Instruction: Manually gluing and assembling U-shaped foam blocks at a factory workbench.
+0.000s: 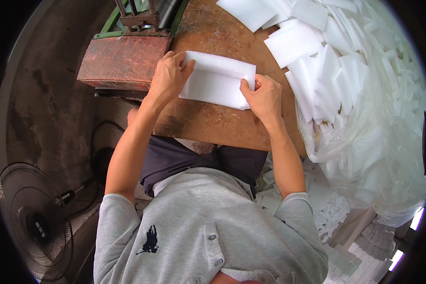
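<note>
A white foam sheet (216,86), bent along its length into a trough-like fold, is held up over the brown wooden table. My left hand (170,75) pinches its left end, thumb inside and fingers behind. At the right end my right hand (262,97) grips it the same way, thumb on the near face. Both hands are closed on this one piece. The fingers behind the foam are partly hidden. Close to my left hand stands a machine with a worn red block (123,59) in front.
The wooden table (208,124) spans the middle. A big heap of white foam sheets (317,61) lies at the right, partly in a clear plastic bag (364,146). Foam scraps (324,208) lie below on the right. A black fan (35,227) stands at lower left.
</note>
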A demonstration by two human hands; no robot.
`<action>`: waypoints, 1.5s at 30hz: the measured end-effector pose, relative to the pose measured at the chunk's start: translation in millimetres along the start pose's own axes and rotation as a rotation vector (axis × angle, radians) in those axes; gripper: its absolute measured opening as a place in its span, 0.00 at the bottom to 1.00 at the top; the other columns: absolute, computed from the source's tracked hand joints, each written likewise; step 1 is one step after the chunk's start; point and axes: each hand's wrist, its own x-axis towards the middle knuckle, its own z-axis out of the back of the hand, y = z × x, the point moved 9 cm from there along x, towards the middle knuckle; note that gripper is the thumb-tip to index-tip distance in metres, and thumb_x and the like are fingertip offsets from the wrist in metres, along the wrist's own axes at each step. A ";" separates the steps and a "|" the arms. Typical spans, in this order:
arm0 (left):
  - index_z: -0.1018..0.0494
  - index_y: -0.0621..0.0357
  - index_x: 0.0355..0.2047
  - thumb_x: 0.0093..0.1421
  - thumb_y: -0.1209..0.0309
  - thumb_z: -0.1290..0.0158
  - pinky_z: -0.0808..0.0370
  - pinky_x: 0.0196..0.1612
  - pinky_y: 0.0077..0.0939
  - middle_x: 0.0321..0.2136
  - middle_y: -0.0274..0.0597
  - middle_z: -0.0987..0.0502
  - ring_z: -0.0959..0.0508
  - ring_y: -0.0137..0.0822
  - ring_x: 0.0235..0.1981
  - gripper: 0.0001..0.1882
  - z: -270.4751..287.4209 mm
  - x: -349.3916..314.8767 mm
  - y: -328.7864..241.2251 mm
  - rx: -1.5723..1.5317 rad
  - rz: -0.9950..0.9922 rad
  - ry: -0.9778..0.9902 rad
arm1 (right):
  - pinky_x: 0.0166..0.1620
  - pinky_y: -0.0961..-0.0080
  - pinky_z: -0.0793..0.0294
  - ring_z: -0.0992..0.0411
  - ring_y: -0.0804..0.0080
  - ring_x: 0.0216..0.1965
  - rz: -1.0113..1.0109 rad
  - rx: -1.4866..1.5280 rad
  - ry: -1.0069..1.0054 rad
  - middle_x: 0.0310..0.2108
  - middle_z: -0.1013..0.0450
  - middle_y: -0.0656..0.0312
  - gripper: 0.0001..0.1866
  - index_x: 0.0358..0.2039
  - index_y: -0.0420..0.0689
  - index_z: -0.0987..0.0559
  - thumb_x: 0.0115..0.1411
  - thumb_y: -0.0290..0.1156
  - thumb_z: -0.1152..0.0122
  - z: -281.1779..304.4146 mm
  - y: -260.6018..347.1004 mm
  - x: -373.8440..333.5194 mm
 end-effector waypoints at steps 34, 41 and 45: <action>0.24 0.62 0.45 0.49 0.67 0.34 0.30 0.50 0.45 0.40 0.48 0.26 0.28 0.49 0.44 0.23 -41.6 -15.4 -82.1 0.116 -0.267 0.151 | 0.26 0.62 0.37 0.37 0.58 0.21 0.030 -0.153 0.115 0.18 0.37 0.53 0.10 0.25 0.37 0.24 0.52 0.30 0.33 19.4 -36.3 8.3; 0.23 0.63 0.35 0.49 0.74 0.35 0.27 0.46 0.40 0.36 0.49 0.26 0.27 0.51 0.40 0.13 -59.3 0.6 -80.8 0.019 -0.304 0.161 | 0.27 0.61 0.36 0.36 0.57 0.21 0.048 -0.079 0.032 0.19 0.37 0.52 0.11 0.25 0.36 0.24 0.53 0.31 0.33 24.9 -44.3 13.8; 0.23 0.61 0.44 0.51 0.71 0.35 0.27 0.45 0.40 0.36 0.49 0.26 0.26 0.50 0.41 0.20 -40.4 -0.1 -83.4 0.032 -0.360 0.109 | 0.32 0.54 0.31 0.30 0.45 0.28 0.036 -0.212 0.027 0.24 0.31 0.47 0.12 0.27 0.37 0.22 0.53 0.34 0.34 17.0 -42.3 8.5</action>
